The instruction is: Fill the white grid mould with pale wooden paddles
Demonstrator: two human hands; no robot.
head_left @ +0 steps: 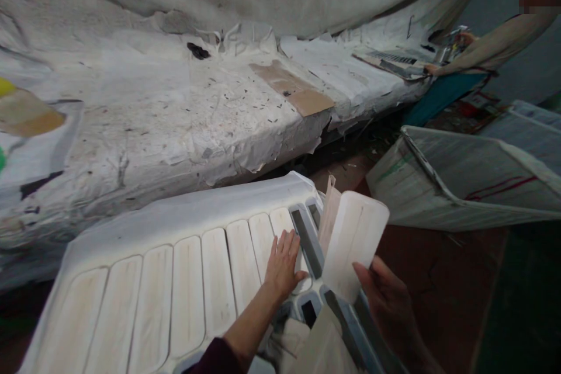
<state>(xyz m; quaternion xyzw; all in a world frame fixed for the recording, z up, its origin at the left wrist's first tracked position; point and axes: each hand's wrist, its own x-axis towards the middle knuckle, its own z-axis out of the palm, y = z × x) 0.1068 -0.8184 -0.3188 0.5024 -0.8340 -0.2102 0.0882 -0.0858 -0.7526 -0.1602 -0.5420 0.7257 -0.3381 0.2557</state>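
**Panel fitting in progress: one panel in hand, open slot alongside**

Left: a row of seated panels [187,292] fills the slots of the pale frame [210,201]. The left hand [281,266], palm down with fingers extended, rests on the row's right-hand end panel [281,219]. Just beside it, an open slot [308,242] shows dark. Right: the right hand [388,295] pinches a loose white panel [357,236] by its lower edge, tilted above the frame; its fingers are partly hidden. Step in hand, as judged: seating panels. Next move calls for aligning the loose panel with a slot.
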